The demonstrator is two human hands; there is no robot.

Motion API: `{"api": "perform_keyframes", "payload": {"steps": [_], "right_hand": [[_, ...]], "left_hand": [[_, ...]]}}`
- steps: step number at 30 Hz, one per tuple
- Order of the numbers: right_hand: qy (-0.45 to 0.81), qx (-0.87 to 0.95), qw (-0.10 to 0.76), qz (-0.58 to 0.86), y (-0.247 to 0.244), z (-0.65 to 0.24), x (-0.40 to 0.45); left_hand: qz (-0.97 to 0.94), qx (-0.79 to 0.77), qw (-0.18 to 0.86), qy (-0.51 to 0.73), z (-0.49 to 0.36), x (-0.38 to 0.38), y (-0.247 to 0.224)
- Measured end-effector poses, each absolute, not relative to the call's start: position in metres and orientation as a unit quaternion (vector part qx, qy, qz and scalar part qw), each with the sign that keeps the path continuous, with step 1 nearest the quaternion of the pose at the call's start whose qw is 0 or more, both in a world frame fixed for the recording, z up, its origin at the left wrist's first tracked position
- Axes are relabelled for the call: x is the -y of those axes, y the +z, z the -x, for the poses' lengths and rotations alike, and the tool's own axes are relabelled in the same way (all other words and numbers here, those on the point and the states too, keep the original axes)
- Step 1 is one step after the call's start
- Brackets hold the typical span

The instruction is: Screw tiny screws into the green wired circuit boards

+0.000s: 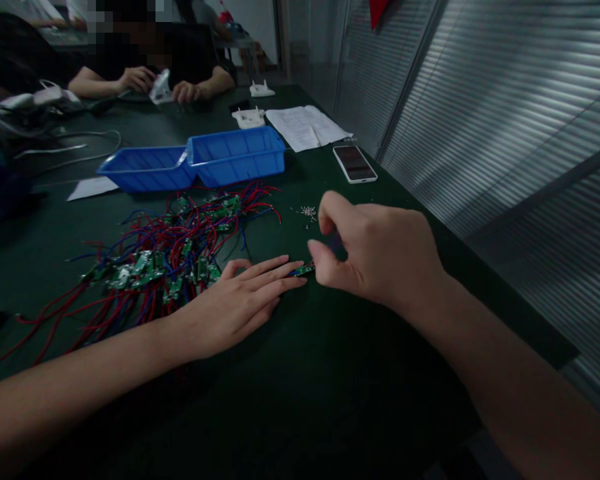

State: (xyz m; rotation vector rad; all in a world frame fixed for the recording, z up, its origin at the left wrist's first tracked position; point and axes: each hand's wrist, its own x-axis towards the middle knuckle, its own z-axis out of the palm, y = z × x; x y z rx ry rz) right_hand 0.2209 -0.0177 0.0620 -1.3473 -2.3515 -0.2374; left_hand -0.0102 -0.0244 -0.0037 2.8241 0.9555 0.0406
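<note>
My left hand (pixel 243 297) lies flat on the green table with its fingers stretched out. Its fingertips touch a small green circuit board (pixel 304 269) with a bit of blue wire by it; part of the board is hidden. Just right of the board, my right hand (pixel 380 250) is raised with fingers curled and thumb bent inward. Something dark and bluish shows between index finger and thumb, too blurred to name. Left of my left hand spreads a heap of green circuit boards (pixel 145 267) with red and blue wires. Beyond my hands sits a small pile of tiny metal pieces (pixel 308 211).
Two blue plastic bins (pixel 237 157) stand behind the heap. Printed paper (pixel 305 127) and a phone (pixel 355 164) lie near the table's right edge, beside the blinds. White plastic parts (pixel 250 119) rest farther back. Across the table, another person's hands (pixel 140 80) hold a white part.
</note>
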Motion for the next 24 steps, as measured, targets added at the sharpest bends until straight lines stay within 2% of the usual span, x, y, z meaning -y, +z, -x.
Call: {"api": "perform_keyframes", "payload": {"steps": [4,9,14,20,24], "right_hand": [[0.003,0.885,0.208,0.416,0.0645,-0.2167,0.0178],[-0.009,0.889,0.167,0.426,0.0685,-0.2214,0.0147],[-0.072,0.844,0.196,0.495,0.0643,-0.225,0.0142],[0.037,0.887,0.225,0.402,0.0635,-0.2209,0.0149],[0.016,0.891,0.197,0.409,0.0645,-0.2204,0.0125]], "left_hand": [[-0.947,-0.313,0.076,0.011,0.0099,0.0239,-0.0036],[-0.946,-0.315,0.072,0.007,0.0104,0.0239,-0.0049],[-0.947,-0.315,0.065,0.011,0.0112,0.0248,-0.0061],[-0.948,-0.311,0.067,0.012,0.0109,0.0244,-0.0048],[-0.946,-0.314,0.074,0.016,0.0101,0.0238,-0.0045]]}}
